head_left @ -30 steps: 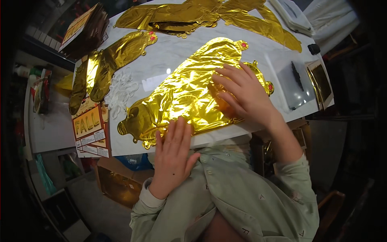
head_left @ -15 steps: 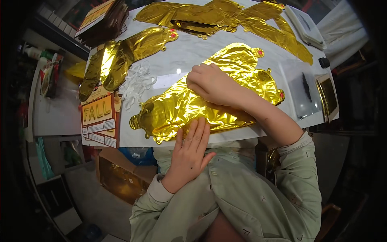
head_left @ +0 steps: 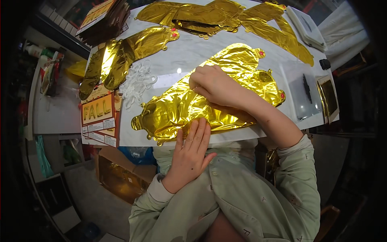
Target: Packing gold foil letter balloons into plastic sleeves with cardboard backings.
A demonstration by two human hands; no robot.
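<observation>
A flat, crinkled gold foil balloon [head_left: 177, 109] with small red tips lies across the near part of the white table [head_left: 189, 52]. My left hand [head_left: 191, 151] lies flat with fingers spread on the balloon's near edge at the table's rim. My right hand [head_left: 215, 86] rests on the balloon's upper middle, fingers curled down onto the foil; whether they pinch it I cannot tell. My right forearm crosses the balloon's right half and hides part of it.
More gold foil balloons lie at the back [head_left: 217, 16] and at the left [head_left: 121, 56]. A heap of white plastic bits [head_left: 137, 80] sits left of my right hand. Printed cards [head_left: 96, 115] lie at the left edge, clear packets [head_left: 306, 94] at the right, a cardboard box [head_left: 121, 177] below.
My right hand has slid leftward across the balloon, from its right half to its upper middle. My left hand has stayed pressed on the near edge.
</observation>
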